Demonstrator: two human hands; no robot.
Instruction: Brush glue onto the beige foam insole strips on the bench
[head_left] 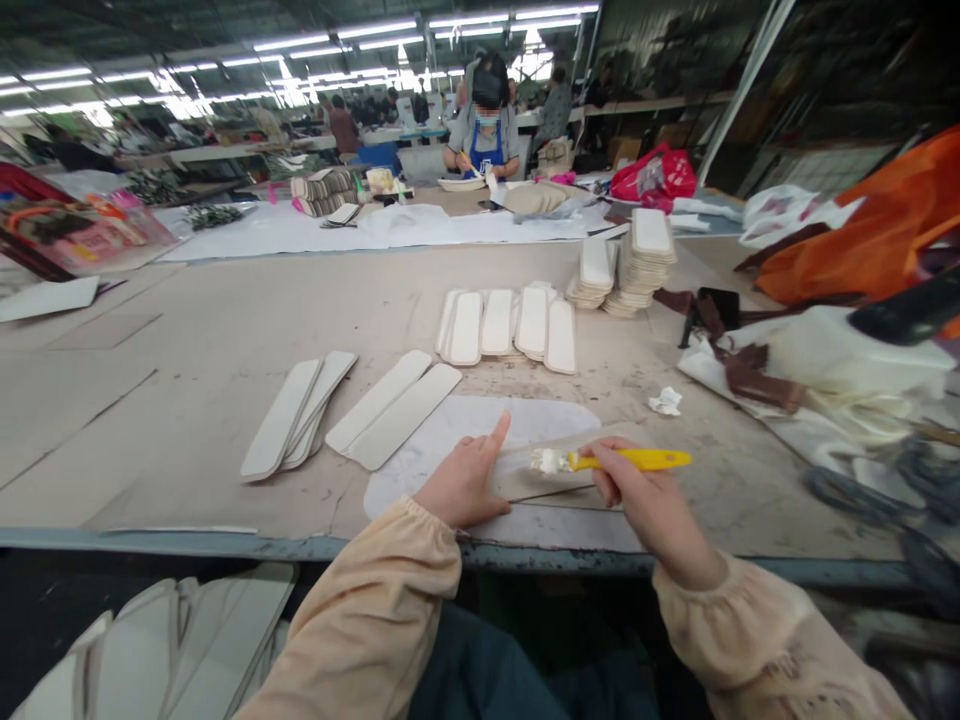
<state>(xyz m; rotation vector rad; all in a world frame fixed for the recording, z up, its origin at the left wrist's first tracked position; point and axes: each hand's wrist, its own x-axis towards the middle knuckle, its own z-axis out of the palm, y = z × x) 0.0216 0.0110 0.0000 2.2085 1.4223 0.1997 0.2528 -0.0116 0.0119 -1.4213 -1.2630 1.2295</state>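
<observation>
My right hand (641,485) grips a yellow-handled brush (634,459), its bristles coated in something white. Under the brush lies a flat beige-grey piece (551,480), partly hidden by my hands, on top of a pale rounded sheet (420,475). My left hand (466,472) rests at the left end of that piece, thumb and index finger spread apart. Just left of it, two long white rounded panels (405,415) lie side by side at a slant. Farther left, several similar panels (292,415) overlap in a fan.
Behind my hands are a row of short white panels (497,322) and taller stacks (641,260). At right stand a white plastic jug (855,350), crumpled paper (665,401) and an orange bag (870,230). More panels (150,650) sit below the table edge. Across the table a person (487,130) works.
</observation>
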